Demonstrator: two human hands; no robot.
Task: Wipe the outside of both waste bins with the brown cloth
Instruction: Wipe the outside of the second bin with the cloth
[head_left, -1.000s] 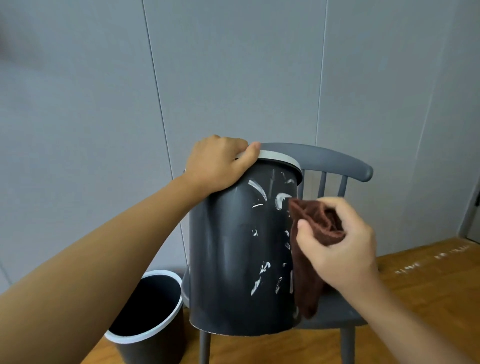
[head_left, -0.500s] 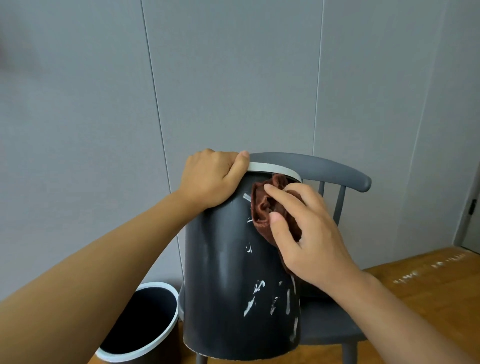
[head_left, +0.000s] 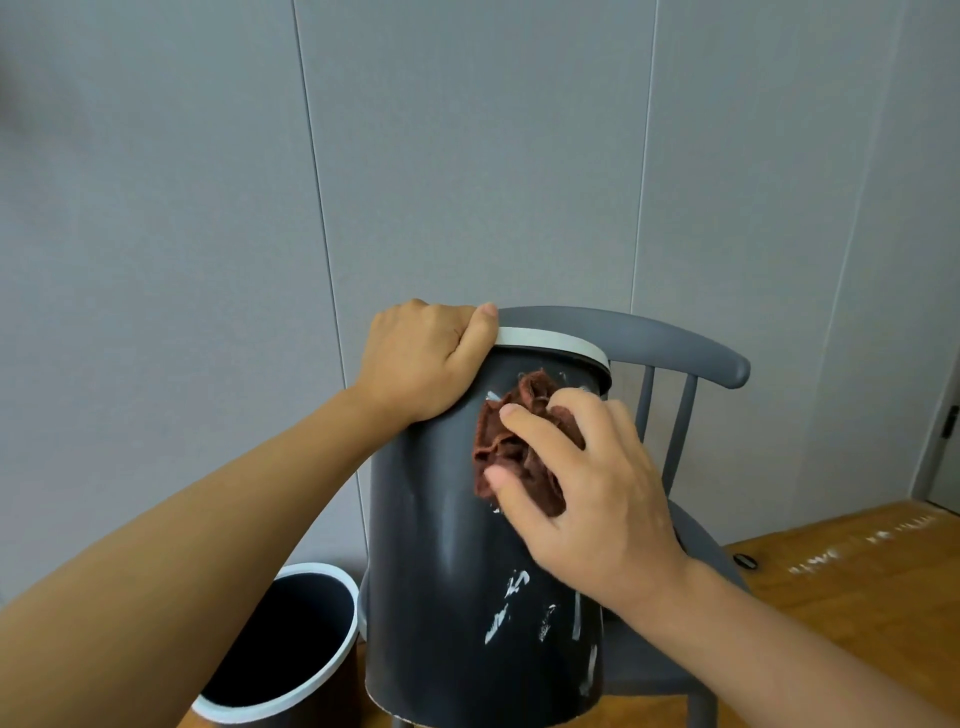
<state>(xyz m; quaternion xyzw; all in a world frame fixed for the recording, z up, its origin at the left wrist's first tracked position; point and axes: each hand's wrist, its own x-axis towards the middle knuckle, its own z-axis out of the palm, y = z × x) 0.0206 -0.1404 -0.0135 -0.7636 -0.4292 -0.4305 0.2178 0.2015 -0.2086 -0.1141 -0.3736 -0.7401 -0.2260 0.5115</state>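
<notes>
A dark grey waste bin with a pale rim stands tilted on a grey chair seat. White smears mark its lower front. My left hand grips the bin's rim at the top left. My right hand holds the bunched brown cloth and presses it against the bin's upper front wall. A second waste bin, dark with a white rim, stands on the floor at the lower left, partly hidden by my left forearm.
The grey wooden chair stands against a grey panelled wall. A wooden floor with white marks lies to the right. A door edge shows at the far right.
My right hand brought the cloth from the bin's right side onto its upper front, then wiped a little downward. White smears near the top are gone. My left hand kept its grip.
</notes>
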